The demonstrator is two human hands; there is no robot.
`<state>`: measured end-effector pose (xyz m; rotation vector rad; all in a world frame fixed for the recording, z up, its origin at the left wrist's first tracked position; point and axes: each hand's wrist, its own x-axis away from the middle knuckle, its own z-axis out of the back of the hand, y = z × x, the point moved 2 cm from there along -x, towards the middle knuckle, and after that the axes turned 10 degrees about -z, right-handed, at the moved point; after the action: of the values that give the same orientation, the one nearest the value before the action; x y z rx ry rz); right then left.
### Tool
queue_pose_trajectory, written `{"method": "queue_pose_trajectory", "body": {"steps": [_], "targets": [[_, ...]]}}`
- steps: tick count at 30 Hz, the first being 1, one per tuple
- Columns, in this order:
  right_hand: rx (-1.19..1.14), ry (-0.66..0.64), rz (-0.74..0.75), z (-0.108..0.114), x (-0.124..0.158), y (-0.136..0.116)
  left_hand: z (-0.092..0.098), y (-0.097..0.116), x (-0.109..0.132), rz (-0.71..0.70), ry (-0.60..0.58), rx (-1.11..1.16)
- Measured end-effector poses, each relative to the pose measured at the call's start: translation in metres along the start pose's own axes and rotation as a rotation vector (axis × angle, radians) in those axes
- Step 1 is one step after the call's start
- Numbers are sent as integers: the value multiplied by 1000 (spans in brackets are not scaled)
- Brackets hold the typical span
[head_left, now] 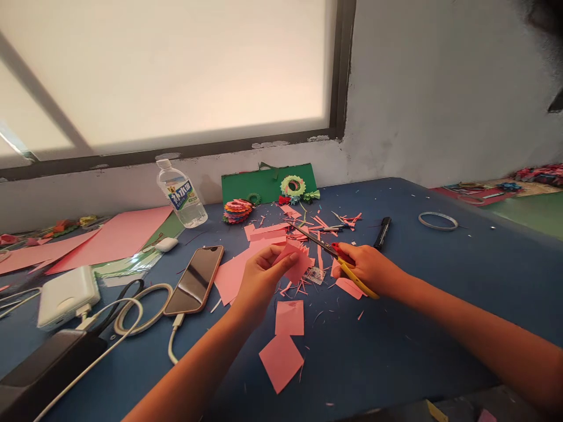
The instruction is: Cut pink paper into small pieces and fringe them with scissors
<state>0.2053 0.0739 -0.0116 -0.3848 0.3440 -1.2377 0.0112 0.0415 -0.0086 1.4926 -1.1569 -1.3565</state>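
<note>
My left hand (264,275) pinches a small stack of pink paper (295,264) whose upper right edge is cut into points. Red-and-yellow scissors (354,274) are in my right hand (367,266), their blades pointing up and left, just above the pink paper. Whether the blades touch the paper is hard to tell. Pink strips and scraps (325,225) lie behind and around both hands. Nearer to me, a pink square (289,318) and a second, turned pink square (282,362) rest on the blue table (373,363).
On the left are a phone (194,280), a white power bank (69,297), cables and a bottle (182,196). Folded paper pieces (238,211) stand by a green card (233,186) at the back. A black pen-like item (383,232) and a ring (438,221) lie right.
</note>
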Motion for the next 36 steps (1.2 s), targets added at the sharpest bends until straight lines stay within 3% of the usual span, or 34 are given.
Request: {"method": "queue_pose_trajectory", "body": {"steps": [7, 11, 14, 16, 20, 24, 31, 36], "targets": [[12, -5, -29, -1, -6, 7, 0, -1, 2, -32, -37, -124], [69, 39, -60, -4, -12, 15, -1, -6, 3, -219, -194, -567], [70, 56, -111, -6, -15, 20, 10, 4, -3, -369, -153, -930], [72, 70, -124, -6, -16, 21, 31, 14, -10, -300, -104, -1111], [75, 88, -116, -5, -16, 20, 94, 22, -18, 117, -15, -1461], [62, 72, -131, -5, -16, 19, 137, 12, -17, 312, 113, -1501], [22, 57, -134, -6, -16, 19, 144, 4, -18, 333, 189, -1390], [4, 49, -110, -9, -19, 26, 170, 14, -2, 306, 131, -1126]]}}
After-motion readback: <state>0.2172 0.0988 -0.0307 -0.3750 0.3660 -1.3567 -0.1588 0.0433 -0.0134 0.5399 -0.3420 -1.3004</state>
